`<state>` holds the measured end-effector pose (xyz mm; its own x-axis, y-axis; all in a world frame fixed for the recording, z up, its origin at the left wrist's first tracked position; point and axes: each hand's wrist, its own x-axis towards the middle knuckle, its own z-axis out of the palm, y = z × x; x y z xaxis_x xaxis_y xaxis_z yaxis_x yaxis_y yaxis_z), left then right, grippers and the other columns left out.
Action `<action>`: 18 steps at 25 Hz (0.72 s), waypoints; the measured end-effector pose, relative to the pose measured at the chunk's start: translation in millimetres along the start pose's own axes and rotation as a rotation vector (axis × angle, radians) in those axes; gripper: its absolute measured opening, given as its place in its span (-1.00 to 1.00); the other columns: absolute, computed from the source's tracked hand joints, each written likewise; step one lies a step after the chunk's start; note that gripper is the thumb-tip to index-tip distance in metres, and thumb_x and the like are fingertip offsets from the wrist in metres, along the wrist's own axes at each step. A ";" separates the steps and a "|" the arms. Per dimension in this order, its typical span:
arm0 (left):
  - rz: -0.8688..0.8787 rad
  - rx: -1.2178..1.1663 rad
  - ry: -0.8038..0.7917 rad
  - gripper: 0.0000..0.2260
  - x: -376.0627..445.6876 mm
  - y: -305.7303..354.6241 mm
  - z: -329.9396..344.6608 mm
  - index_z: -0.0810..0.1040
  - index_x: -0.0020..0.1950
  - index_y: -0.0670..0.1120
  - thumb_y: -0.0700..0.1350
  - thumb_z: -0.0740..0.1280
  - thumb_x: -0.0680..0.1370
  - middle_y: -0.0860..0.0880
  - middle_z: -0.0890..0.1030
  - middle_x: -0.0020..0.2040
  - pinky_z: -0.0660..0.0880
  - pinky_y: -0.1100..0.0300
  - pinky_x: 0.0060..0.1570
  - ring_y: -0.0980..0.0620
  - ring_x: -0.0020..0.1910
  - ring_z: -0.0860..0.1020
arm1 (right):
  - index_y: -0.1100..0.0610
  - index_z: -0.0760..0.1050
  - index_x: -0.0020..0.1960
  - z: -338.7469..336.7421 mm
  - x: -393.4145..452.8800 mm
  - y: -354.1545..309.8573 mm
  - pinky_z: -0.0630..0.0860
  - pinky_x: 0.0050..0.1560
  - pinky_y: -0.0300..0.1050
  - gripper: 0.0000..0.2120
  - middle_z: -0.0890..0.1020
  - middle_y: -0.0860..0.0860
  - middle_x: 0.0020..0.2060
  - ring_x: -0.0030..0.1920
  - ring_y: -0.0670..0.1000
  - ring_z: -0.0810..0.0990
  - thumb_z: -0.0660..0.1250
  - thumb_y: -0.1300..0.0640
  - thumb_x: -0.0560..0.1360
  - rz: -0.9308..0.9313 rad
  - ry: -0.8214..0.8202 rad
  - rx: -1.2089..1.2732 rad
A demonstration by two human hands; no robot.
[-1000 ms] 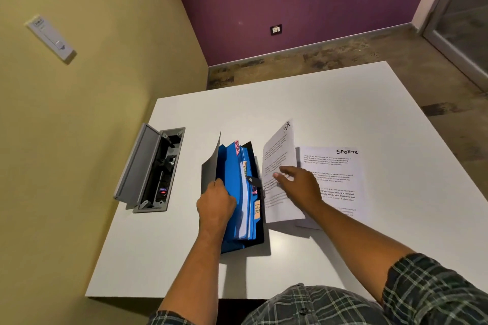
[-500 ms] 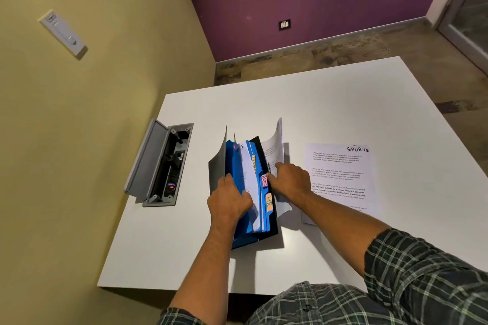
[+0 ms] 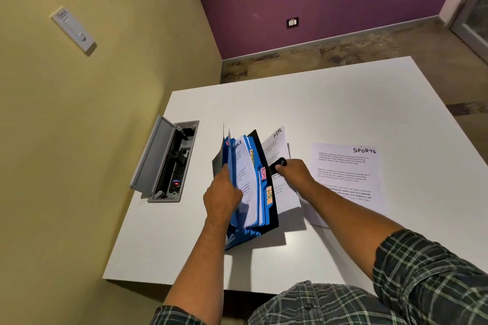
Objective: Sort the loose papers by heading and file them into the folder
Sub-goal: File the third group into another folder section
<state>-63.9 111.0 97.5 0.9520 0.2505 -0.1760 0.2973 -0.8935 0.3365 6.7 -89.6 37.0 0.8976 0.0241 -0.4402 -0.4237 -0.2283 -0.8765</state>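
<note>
A blue expanding folder (image 3: 264, 208) with a black cover stands open on the white table (image 3: 343, 103). Its tabs read FINANCE, ADMIN and HR. A sheet headed FINANCE (image 3: 241, 166) sits in a front pocket. My left hand (image 3: 221, 196) grips the front dividers and pulls them leftward. My right hand (image 3: 294, 175) holds the sheet headed HR (image 3: 276, 144) upright against the right side of the black cover, thumb by the black clasp strap (image 3: 278, 165). A sheet headed SPORTS (image 3: 346, 166) lies flat to the right, another sheet's edge showing under it.
An open grey cable box (image 3: 163, 161) is set into the table to the left of the folder. The yellow wall runs close along the table's left side. The table's near edge lies just in front of my body.
My right hand carried the HR sheet from above the SPORTS sheet over to the folder. My left hand spread the dividers wider, and the FINANCE sheet now shows.
</note>
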 end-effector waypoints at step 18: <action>-0.116 0.134 -0.012 0.04 -6.3 17.0 5.1 0.26 0.42 -0.07 0.58 0.35 0.17 -0.05 0.40 0.31 0.47 -0.01 -0.01 -0.13 0.18 0.56 | 0.19 0.63 -0.10 4.0 -8.2 -6.3 0.50 -0.12 -0.06 -0.89 0.69 0.15 -0.18 -0.22 0.08 0.62 0.41 0.15 0.55 -0.028 0.031 0.267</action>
<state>-65.2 92.3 99.6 0.9105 0.3515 -0.2180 0.3924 -0.9006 0.1871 1.5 -84.4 45.4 0.9111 -0.0041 -0.4123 -0.4118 0.0370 -0.9105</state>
